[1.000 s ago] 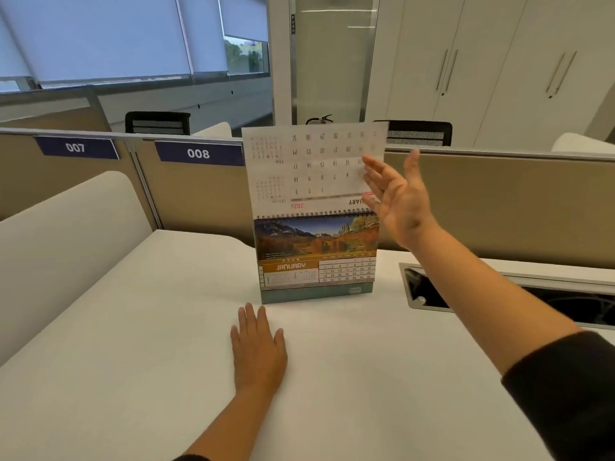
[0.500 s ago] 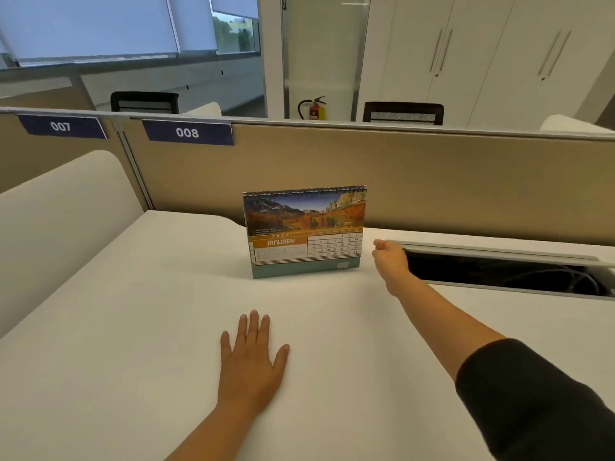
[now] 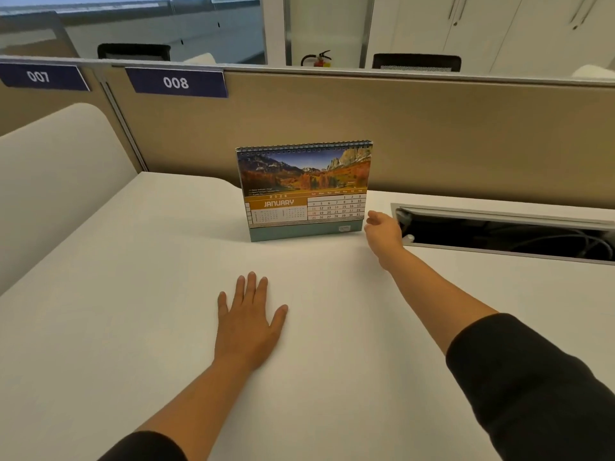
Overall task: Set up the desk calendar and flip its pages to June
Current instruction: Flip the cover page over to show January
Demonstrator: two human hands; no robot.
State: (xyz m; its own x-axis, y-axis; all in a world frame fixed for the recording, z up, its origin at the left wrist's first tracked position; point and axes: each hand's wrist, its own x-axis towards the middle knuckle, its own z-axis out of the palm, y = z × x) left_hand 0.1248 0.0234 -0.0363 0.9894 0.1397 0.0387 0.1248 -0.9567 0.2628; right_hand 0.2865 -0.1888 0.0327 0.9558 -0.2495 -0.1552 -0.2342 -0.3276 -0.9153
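The desk calendar (image 3: 304, 191) stands upright on the white desk (image 3: 133, 311), spiral-bound at the top, showing a mountain photo and the JANUARY page. My right hand (image 3: 382, 229) hovers just right of its lower right corner, fingers loosely curled and holding nothing; whether it touches the calendar is unclear. My left hand (image 3: 249, 319) lies flat on the desk, fingers spread, well in front of the calendar.
A tan partition (image 3: 432, 134) with labels 007 and 008 runs behind the desk. An open cable slot (image 3: 506, 232) with wires is cut into the desk right of my right hand. A white curved divider (image 3: 56, 181) rises on the left.
A second ago my right hand was pushing a lifted page over the top of the calendar. That page has gone over the back, and the hand has dropped beside the calendar's lower right corner.
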